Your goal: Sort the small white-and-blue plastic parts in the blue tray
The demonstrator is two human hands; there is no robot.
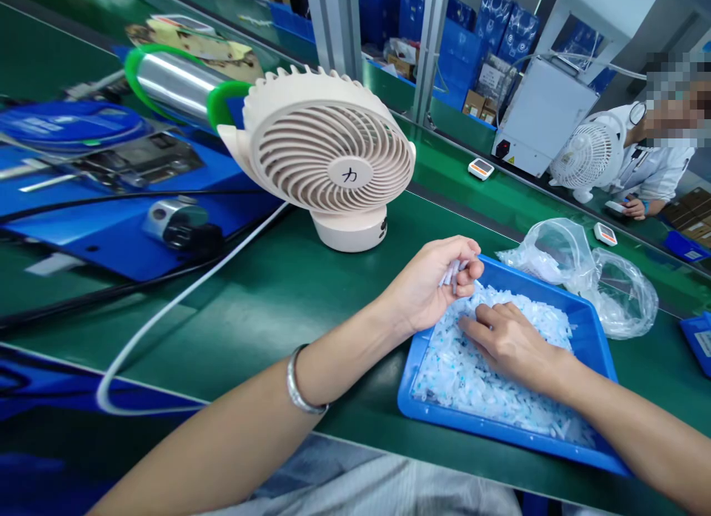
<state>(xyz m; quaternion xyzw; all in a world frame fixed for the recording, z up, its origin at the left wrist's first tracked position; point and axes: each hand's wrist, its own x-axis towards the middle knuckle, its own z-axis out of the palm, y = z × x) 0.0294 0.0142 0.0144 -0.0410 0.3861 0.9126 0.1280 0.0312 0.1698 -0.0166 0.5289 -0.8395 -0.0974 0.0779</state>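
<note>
A blue tray (514, 432) is filled with many small whitish translucent plastic pieces (478, 386), some with light blue parts. Over its far left corner, my left hand (436, 283) is turned palm up, fingers curled around several of these small plastic pieces. My right hand (508, 338) reaches down into the heap with its fingertips among the pieces. Whether those fingertips pinch a piece is hidden from view. A metal bangle (303, 386) circles my left wrist.
A pale desk fan (336, 157) stands left of the tray, its white cable (167, 309) looping over the green table (266, 309). Clear plastic bags (616, 294) lie behind the tray. Blue-based equipment (127, 220) occupies the left. Across the line, a person (647, 168) sits near a white fan (589, 157).
</note>
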